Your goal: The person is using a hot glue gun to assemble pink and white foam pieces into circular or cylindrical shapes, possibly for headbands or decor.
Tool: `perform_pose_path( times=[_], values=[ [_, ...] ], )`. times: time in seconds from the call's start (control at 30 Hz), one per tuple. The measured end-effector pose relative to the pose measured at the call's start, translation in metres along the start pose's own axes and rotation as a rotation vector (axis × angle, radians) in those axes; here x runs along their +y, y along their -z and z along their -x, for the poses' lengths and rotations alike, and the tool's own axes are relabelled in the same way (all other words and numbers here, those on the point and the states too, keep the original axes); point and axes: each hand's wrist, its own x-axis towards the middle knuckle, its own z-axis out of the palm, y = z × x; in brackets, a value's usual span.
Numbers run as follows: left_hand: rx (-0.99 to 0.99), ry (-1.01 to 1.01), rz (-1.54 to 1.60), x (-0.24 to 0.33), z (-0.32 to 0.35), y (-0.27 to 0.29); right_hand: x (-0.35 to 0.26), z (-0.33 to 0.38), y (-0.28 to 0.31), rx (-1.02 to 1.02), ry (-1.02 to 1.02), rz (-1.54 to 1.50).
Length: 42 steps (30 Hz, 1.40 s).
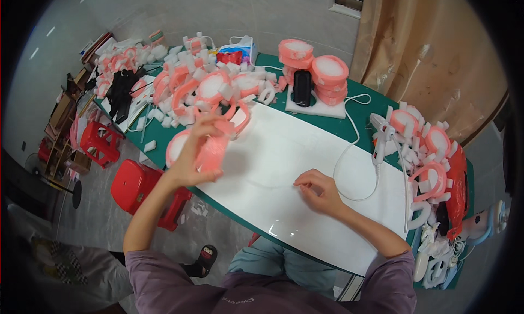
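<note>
My left hand (188, 162) is raised over the left end of a white board (305, 144). Thumb and fingers grip a pink foam piece (212, 153) from its two ends. My right hand (321, 193) hovers near the middle of the board, fingertips pinched together; whatever they hold, if anything, is too small to make out. A faint thin strand seems to run from that pinch toward the left. Just beyond my left hand sits a pink foam ring (240, 117). Farther right, a white glue gun (382, 131) stands at the board's edge with its cord looped over the surface.
A heap of pink and white foam parts (213, 87) covers the table's far left. Stacked pink rounds (330, 76) flank a black object (302, 88) at the back. More foam pieces (431, 142) crowd the right end. Red stools (136, 185) stand on the floor at left.
</note>
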Motion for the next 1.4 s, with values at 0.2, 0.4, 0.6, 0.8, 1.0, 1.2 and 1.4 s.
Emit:
perform_pose_path(
  times=[0.2, 0.4, 0.6, 0.8, 1.0, 1.2, 1.4],
  values=[
    [-0.097, -0.265, 0.098, -0.007, -0.022, -0.06, -0.026, 0.018, 0.027, 0.087, 0.016, 0.143],
    [-0.108, -0.219, 0.217, -0.025, -0.035, -0.108, -0.01, 0.051, 0.064, 0.339, -0.166, 0.375],
    [-0.097, -0.144, 0.12, -0.02, -0.054, -0.149, 0.015, 0.064, 0.097, 0.573, -0.183, 0.679],
    [-0.037, -0.166, -0.135, -0.021, -0.078, -0.166, 0.033, 0.041, 0.126, 0.719, -0.319, 0.57],
    [0.065, -0.058, -0.075, -0.035, -0.084, -0.174, 0.049, 0.011, 0.137, 0.784, -0.407, 0.267],
    [0.122, 0.066, -0.031, -0.055, -0.086, -0.162, 0.066, 0.0, 0.145, 0.76, -0.535, 0.217],
    [0.113, 0.165, 0.367, -0.077, -0.089, -0.153, 0.05, -0.004, 0.134, 0.884, -0.376, 0.003]
  ],
)
